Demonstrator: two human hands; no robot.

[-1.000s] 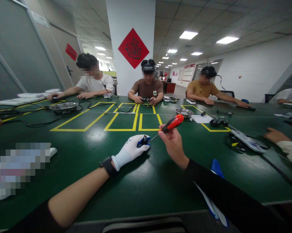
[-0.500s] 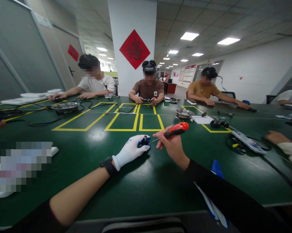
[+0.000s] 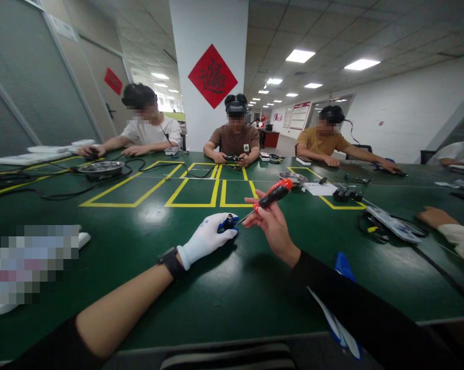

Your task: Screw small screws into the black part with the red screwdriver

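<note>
My left hand point(image 3: 212, 234), in a white glove with blue fingertips, is closed around a small black part point(image 3: 229, 222) with a round knob-like top. What kind of part it is, I cannot make out. My bare right hand point(image 3: 270, 226) grips a screwdriver point(image 3: 275, 194) with a red and black handle, tilted up to the right. Its thin metal shaft points down-left, and the tip is at the side of the black part. The glove hides the exact contact. Both hands are just above the green table point(image 3: 185, 308).
A blue and white glove point(image 3: 344, 267) lies under my right forearm. Farther right are a white power strip point(image 3: 393, 224) with cables and several black parts point(image 3: 347, 193) near white paper point(image 3: 319, 189). Metal bowls point(image 3: 101, 168) and yellow tape rectangles mark the table. Several people sit around it.
The screwdriver's handle has swung up and slightly left, so it stands steeper. My right fingers have shifted on it and spread more. My left hand keeps its hold on the black part.
</note>
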